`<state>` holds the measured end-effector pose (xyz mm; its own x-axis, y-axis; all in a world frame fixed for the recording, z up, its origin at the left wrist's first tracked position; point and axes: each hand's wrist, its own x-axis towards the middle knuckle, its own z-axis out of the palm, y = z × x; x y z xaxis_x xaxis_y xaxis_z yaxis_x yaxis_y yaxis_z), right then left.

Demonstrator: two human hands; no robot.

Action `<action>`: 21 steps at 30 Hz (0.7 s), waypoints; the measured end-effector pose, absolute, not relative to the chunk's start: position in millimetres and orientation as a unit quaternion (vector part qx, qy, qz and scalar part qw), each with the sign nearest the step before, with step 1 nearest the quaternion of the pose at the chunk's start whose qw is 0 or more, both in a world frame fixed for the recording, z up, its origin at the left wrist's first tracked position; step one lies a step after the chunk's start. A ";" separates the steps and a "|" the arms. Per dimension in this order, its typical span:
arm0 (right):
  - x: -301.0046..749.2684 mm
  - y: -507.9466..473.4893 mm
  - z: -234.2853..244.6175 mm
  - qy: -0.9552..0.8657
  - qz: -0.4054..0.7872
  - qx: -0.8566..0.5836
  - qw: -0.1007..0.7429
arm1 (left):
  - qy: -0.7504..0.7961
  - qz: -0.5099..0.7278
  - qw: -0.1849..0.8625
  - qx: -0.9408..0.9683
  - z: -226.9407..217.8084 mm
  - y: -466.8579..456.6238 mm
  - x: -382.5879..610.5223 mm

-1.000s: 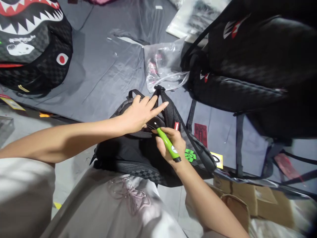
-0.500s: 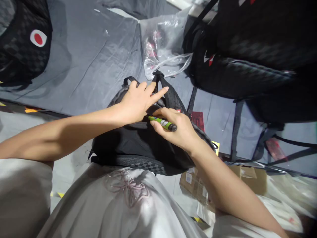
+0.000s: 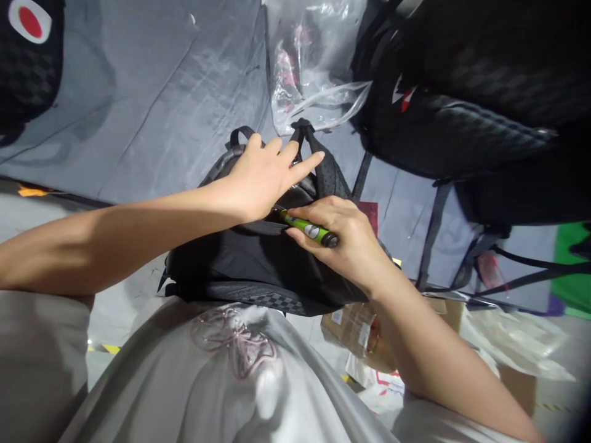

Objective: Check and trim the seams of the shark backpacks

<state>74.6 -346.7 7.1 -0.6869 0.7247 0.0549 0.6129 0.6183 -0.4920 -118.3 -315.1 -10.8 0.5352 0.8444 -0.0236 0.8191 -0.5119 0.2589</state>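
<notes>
A black backpack (image 3: 240, 258) with a checkered trim lies on the edge of the grey-covered surface against my body. My right hand (image 3: 348, 237) is closed round a green marker pen (image 3: 311, 231) with a black end. The pen's far tip points left at the backpack's opening, close under my left hand. My left hand (image 3: 263, 172) lies over the top of the backpack. One finger stretches out to the right, the others bend over the fabric, and the thumb is hidden.
A clear plastic bag (image 3: 318, 61) with red items lies beyond the backpack. Larger black bags (image 3: 462, 129) stand at the right with hanging straps. Another checkered bag (image 3: 32, 80) sits at the left. Below right are a cardboard box (image 3: 351, 332) and plastic wrapping (image 3: 517, 338).
The view has shifted, so the surroundings sit differently in the frame. Both hands keep nearly the same pose on the backpack, and the marker pen stays in the right hand.
</notes>
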 end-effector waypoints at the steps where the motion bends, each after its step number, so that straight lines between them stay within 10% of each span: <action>1: 73.2 -347.3 7.3 -0.893 0.217 -0.377 0.120 | 0.480 0.056 0.125 0.867 -10.6 -315.1 -118.5; 21: 60.8 -360.9 5.2 -0.881 0.139 -0.437 0.114 | 0.484 0.066 0.122 0.864 -14.4 -315.7 -117.1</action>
<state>60.8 -360.9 5.2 -0.5922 0.8020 0.0783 0.7387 0.5791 -0.3449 -117.1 -315.7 -14.4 0.5218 0.8531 -0.0037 0.8208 -0.5008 0.2747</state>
